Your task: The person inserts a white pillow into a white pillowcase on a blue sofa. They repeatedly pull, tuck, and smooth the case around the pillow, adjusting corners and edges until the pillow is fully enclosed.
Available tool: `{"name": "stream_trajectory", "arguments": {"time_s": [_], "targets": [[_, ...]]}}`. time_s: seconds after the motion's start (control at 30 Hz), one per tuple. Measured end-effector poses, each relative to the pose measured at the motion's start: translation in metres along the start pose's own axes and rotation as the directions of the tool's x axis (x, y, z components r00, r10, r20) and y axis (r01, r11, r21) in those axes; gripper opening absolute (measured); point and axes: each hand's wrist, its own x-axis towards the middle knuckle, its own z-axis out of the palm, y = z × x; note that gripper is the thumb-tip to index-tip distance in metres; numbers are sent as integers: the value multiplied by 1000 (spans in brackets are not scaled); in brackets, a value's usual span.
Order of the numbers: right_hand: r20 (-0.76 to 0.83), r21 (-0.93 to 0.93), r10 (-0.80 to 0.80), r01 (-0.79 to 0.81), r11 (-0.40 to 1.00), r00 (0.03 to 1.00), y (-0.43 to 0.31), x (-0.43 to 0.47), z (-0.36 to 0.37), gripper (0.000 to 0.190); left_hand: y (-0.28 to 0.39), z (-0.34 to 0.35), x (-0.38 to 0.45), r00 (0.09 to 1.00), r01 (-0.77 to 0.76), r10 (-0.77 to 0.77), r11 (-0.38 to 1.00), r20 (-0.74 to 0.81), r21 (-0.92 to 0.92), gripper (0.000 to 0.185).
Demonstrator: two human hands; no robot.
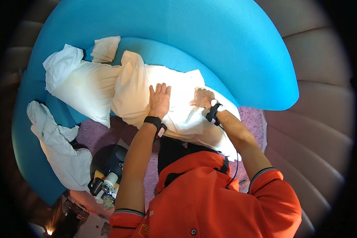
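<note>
My left hand (160, 99) lies palm down, fingers slightly apart, on white fabric that looks like a pillow in its case (178, 80). To its right my right hand (203, 97) rests on the same bright fabric, fingers partly bent; whether it pinches the cloth cannot be told. Black straps circle both wrists. The fabric lies across the seat of a curved blue sofa (178, 17) and hangs over its front edge. Left of my hands is a plump white pillow (86, 84), with loose white cloth (67, 62) at its far end.
Folded cloth (106, 49) lies against the sofa back. White bedding (58, 151) drapes over the sofa's left part. A round black table (107, 151) holds a white cylindrical container (110, 179) and other small items. Pinkish-purple carpet (253, 122) covers the floor beside a padded wall (309, 119).
</note>
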Motion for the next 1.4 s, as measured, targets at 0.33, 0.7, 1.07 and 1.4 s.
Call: {"name": "stream_trajectory", "arguments": {"time_s": [0.33,0.7,1.07,1.4], "targets": [[-337,-66,-267,260,963,903,10,-2,48,36,-10,29,-20,998,-42,36,987,-44,-152,13],[-732,-55,-379,505,861,566,0,-129,-85,26,15,-65,-35,812,-78,-225,873,-539,-482,27],[-6,-248,-740,716,653,673,-53,-103,126,15,-20,60,-149,944,324,-278,882,177,-341,14],[88,-326,-680,666,671,728,-54,-86,152,37,-38,-16,-91,699,398,-650,700,-298,-593,22]]}}
